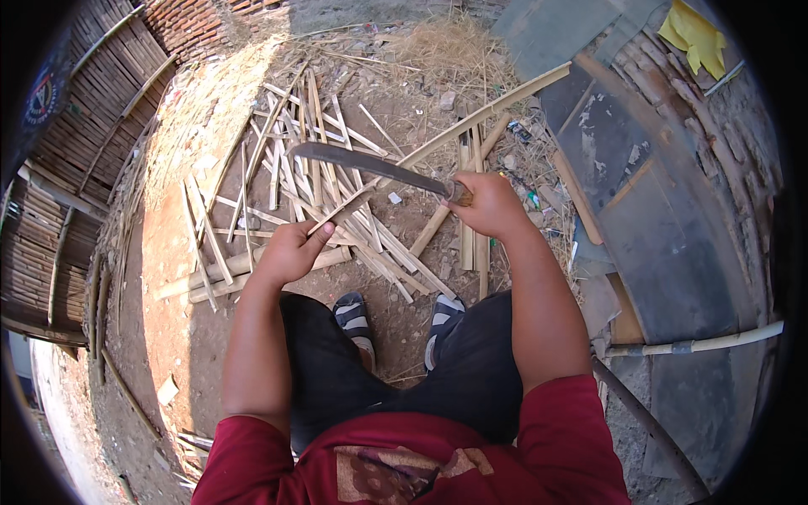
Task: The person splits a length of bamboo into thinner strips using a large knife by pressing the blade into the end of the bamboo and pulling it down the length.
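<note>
My left hand (pixel 290 252) is closed around the near end of a long split bamboo strip (pixel 497 105), which slants away up to the right. In my right hand (pixel 490 204) is the handle of a machete (pixel 362 161); its dark blade points left and lies across the strip in this view. Whether the blade touches the bamboo I cannot tell. Below and beyond both hands, a loose pile of cut bamboo slats (pixel 290 164) covers the ground.
Two round bamboo poles (pixel 223 271) lie left of my feet. Dark sheets (pixel 665 244) and a bamboo pole (pixel 715 338) are on the right, with a yellow cloth-like piece (pixel 692 38) at far right. Woven bamboo panels (pixel 118 80) stand left, and dry straw (pixel 446 50) lies behind.
</note>
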